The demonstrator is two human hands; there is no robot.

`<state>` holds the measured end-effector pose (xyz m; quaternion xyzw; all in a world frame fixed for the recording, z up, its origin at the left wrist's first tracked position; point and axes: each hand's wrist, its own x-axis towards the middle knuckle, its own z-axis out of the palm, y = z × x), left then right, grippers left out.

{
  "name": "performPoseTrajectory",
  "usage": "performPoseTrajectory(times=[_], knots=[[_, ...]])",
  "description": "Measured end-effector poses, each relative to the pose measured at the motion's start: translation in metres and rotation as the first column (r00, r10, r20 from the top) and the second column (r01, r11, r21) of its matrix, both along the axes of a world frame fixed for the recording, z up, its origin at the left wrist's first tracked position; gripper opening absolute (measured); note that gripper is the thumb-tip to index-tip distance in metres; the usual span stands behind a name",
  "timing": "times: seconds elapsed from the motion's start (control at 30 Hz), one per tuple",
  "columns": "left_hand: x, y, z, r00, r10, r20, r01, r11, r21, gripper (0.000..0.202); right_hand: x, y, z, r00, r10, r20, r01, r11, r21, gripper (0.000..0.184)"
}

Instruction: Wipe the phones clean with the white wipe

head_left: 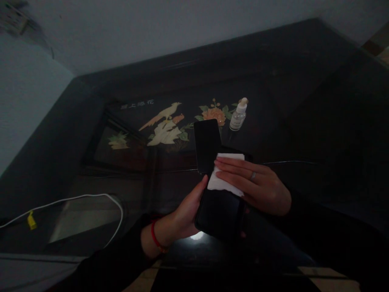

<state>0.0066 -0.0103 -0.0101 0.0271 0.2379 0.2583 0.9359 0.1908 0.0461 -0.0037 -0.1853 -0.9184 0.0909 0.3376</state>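
My left hand [190, 209] grips a flat black device [220, 213] with rounded corners, the size of a large phone or small tablet. The thumb lies along its left edge, and fingertips show at the right edge; the palm is partly hidden beneath. A folded white tissue [226, 184] is pressed flat on the upper part of the device under the fingers of my right hand [261, 186], which wears a ring. Just beyond, a dark smartphone [207, 144] lies on the glossy black table [273, 142]. Behind it to the right stands a small clear dropper bottle [238, 115] with a white cap.
Bird and flower decoration [165, 129] is set in the tabletop. A white cable [88, 196] with a yellow tag [31, 220] curves across the left side. The table's far edge meets a pale wall [152, 32]. A light reflection shows below my hands.
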Motion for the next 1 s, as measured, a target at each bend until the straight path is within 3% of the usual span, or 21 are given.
performPoseTrajectory(times=[0.17,0.23,0.43,0.6,0.73,1.0], knots=[[0.001,0.003,0.003,0.984,0.144,-0.104,-0.150,0.987,-0.055,0.054,0.005,-0.004,-0.001,0.990,0.140,0.022,-0.141,0.989,0.039,0.033],[0.000,0.005,0.005,0.984,0.152,-0.094,-0.156,0.987,-0.039,0.057,0.012,-0.003,-0.001,0.988,0.155,0.020,-0.156,0.985,0.072,0.035],[-0.005,0.008,0.005,0.988,0.154,0.008,-0.154,0.988,0.022,0.059,0.030,0.011,0.002,0.995,0.042,0.085,-0.055,0.986,0.155,0.025],[-0.003,0.000,-0.001,0.997,0.077,-0.008,-0.077,0.997,0.016,0.065,0.021,0.010,0.006,0.996,-0.075,0.047,0.068,0.989,0.130,0.028],[-0.005,-0.008,-0.006,0.994,0.041,-0.099,-0.045,0.998,-0.037,0.063,0.005,-0.001,0.005,0.997,0.035,0.069,-0.041,0.995,0.088,0.030],[-0.002,0.006,0.004,0.976,0.190,-0.110,-0.192,0.981,0.000,0.058,0.018,0.003,0.002,0.986,0.144,0.085,-0.156,0.976,0.151,0.037]])
